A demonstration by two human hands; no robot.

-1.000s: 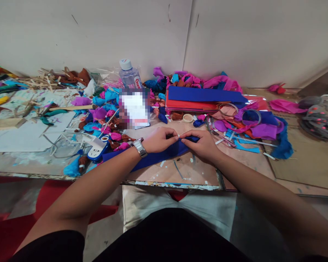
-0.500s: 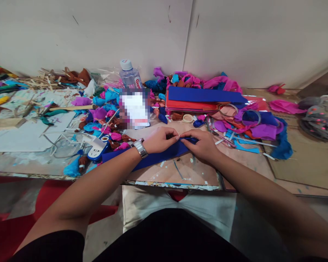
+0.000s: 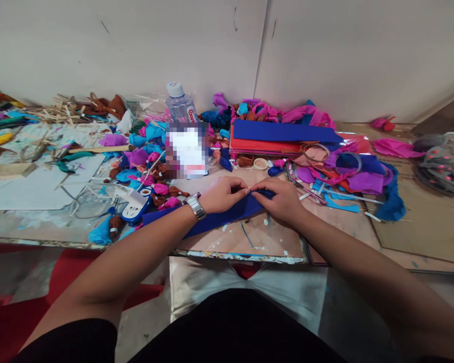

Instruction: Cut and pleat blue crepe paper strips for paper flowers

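Note:
A long dark blue crepe paper strip point(image 3: 221, 218) runs slantwise along the front of the table, passing under my left wrist. At its right end my right hand point(image 3: 277, 198) is closed, thumb and fingers pinching the paper, which looks bunched or folded there. My left hand point(image 3: 225, 194) is closed too, its thumb and forefinger tips pressed together against the right fingertips. A tiny pale bit shows between the two hands; I cannot make out what it is. The remaining left fingers are partly hidden behind the thumb.
A phone with a blurred screen point(image 3: 189, 151) stands before a plastic bottle point(image 3: 181, 103). Blue and red paper sheets point(image 3: 280, 132) lie stacked behind my hands. Tape rolls point(image 3: 348, 162) and paper scraps spread rightward. A power strip point(image 3: 136, 206) sits left, among several small coloured paper bundles.
Almost nothing differs. Both hands keep their pinch at the blue strip's right end, with only a very slight shift of the fingers.

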